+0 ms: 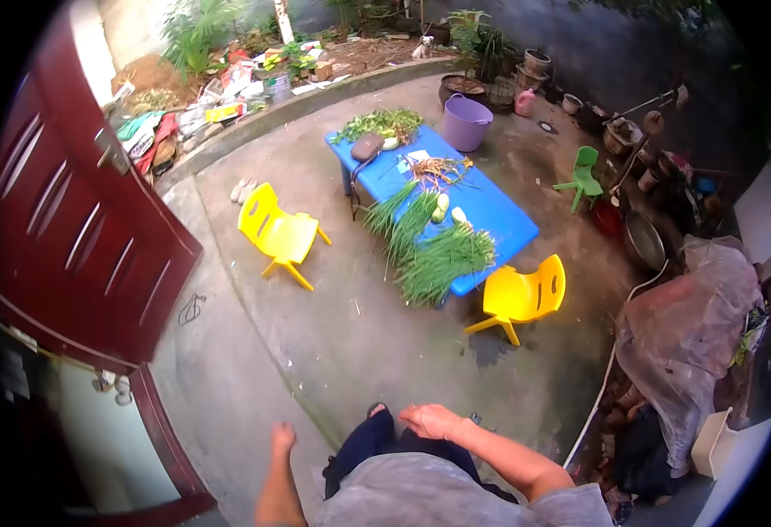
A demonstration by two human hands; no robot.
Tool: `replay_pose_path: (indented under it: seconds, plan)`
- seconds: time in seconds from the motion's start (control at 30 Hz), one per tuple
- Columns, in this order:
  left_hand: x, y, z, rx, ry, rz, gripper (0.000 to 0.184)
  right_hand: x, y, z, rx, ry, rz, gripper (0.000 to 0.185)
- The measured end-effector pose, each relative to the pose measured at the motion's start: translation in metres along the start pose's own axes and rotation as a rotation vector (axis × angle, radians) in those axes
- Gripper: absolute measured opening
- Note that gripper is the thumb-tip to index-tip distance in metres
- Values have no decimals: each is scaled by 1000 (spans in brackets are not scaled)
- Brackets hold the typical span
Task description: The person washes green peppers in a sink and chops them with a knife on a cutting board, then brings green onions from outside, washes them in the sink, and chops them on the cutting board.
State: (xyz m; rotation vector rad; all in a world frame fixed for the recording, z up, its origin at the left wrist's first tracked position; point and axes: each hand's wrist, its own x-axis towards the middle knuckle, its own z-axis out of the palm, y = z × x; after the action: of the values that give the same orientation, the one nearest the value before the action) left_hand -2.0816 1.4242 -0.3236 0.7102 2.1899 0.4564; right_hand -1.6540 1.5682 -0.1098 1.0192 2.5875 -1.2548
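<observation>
- Head view: left hand point(283, 436) and right hand point(431, 422), finger grip unclear
- Nearest yellow plastic chair point(510, 299), likely light, stiff; best held by its backrest point(547, 288)

We look across a daylit grey concrete floor point(350, 360). On our left stands a dark-red panelled door point(78, 220). Ahead is a blue rectangular plastic table point(499, 211), with one yellow plastic chair point(282, 237) on its left and another yellow plastic chair point(515, 299) near its close end; a small green plastic chair point(584, 178) stands farther right. Beyond lie a low curved concrete kerb point(341, 92) and a dark grey wall point(583, 31).
</observation>
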Motion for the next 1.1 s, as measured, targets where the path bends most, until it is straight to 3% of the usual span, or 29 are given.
replay_pose_path:
  seconds: [0.03, 0.07, 0.1, 0.23, 0.33, 0.43, 0.6, 0.93, 1.1]
  plan:
    - [51, 49, 5, -116, 58, 61, 31, 9, 4, -18, 20, 8, 15, 25]
    - [84, 114, 3, -41, 64, 208, 30, 21, 12, -33, 27, -14, 41, 24]
    - [75, 210, -12, -123, -40, 244, 29, 32, 19, -47, 40, -7, 58, 24]
    - [116, 420, 17, -91, -62, 449, 26, 86, 71, -111, 22, 47, 62, 24]
    - [167, 482, 80, -109, -58, 554, 23, 122, 110, -156, 45, 88, 56, 25]
    - [173, 548, 112, 193, -44, 627, 22, 145, 147, -194, 106, 207, 100, 26]
    - [238, 635, 157, 265, -123, 707, 21, 157, 185, -239, 157, 320, 303, 22]
    - [459, 764, 310, 336, -8, 956, 25, 212, 231, -214, 460, 514, 711, 22]
    - [493, 824, 356, 625, 7, 779, 45, 268, 228, -222, 605, 639, 756, 20]
